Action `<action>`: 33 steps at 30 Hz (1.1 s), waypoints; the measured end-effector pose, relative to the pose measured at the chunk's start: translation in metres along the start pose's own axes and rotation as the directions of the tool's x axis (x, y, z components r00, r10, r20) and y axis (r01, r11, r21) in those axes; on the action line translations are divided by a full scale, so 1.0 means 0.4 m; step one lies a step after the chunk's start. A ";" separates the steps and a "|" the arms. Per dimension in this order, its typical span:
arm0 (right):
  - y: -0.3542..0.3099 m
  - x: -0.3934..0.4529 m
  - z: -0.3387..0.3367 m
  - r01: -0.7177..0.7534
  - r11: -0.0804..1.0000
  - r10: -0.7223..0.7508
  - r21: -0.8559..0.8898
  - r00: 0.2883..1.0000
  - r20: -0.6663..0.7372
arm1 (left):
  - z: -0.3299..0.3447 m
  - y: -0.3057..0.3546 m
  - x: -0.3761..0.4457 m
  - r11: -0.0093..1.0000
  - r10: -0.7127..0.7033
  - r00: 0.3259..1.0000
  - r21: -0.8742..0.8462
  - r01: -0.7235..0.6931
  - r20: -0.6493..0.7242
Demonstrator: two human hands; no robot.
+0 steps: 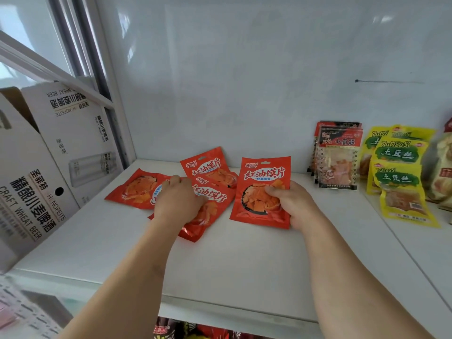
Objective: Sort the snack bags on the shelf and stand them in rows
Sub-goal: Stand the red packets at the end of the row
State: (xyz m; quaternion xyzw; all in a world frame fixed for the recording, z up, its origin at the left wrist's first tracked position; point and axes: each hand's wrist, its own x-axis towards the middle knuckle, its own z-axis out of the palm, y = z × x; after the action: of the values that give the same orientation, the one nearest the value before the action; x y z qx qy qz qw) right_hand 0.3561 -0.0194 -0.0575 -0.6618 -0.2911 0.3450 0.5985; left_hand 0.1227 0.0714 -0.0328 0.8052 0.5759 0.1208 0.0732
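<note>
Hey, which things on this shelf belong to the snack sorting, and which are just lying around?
Part of the job:
- red bag held upright in right hand
- three loose red bags, left hand on them
- dark bags, standing
- yellow bags

Lying about:
- beer cartons
</note>
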 end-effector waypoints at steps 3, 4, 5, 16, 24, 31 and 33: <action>-0.005 -0.009 0.003 -0.002 1.000 0.001 0.016 1.000 0.029 | -0.018 -0.010 -0.020 0.997 -0.034 0.999 0.074 0.033 0.017; -0.006 -0.012 0.005 -0.003 1.000 0.003 0.017 0.999 0.032 | -0.021 -0.012 -0.025 0.995 -0.060 0.997 0.086 0.056 0.053; -0.006 -0.016 0.009 -0.004 1.000 0.003 0.015 0.999 0.035 | -0.024 -0.011 -0.030 0.992 -0.086 0.992 0.104 0.076 0.092; -0.007 -0.059 0.020 0.013 1.000 -0.014 0.020 0.999 0.053 | -0.051 -0.016 -0.086 0.986 -0.164 0.958 0.010 0.166 0.235; -0.027 -0.081 -0.032 0.018 0.978 -0.028 0.206 0.999 0.046 | -0.060 -0.061 -0.102 0.787 -0.164 0.927 -0.522 0.329 0.337; -0.081 -0.043 -0.092 0.123 0.961 -0.126 0.247 0.992 -0.005 | -0.058 -0.055 -0.090 0.222 0.080 0.947 -0.931 0.288 0.312; -0.099 -0.019 -0.099 0.155 0.962 -0.156 0.224 0.988 -0.014 | -0.058 -0.030 -0.080 0.114 0.131 0.953 -0.959 0.258 0.272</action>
State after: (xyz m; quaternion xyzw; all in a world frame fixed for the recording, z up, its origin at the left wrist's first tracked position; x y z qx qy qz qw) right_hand 0.3845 -0.0444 -0.0154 -0.5646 -0.3025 0.3287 0.6941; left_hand 0.0954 0.0445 -0.0172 0.5331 0.3656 0.3498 0.6781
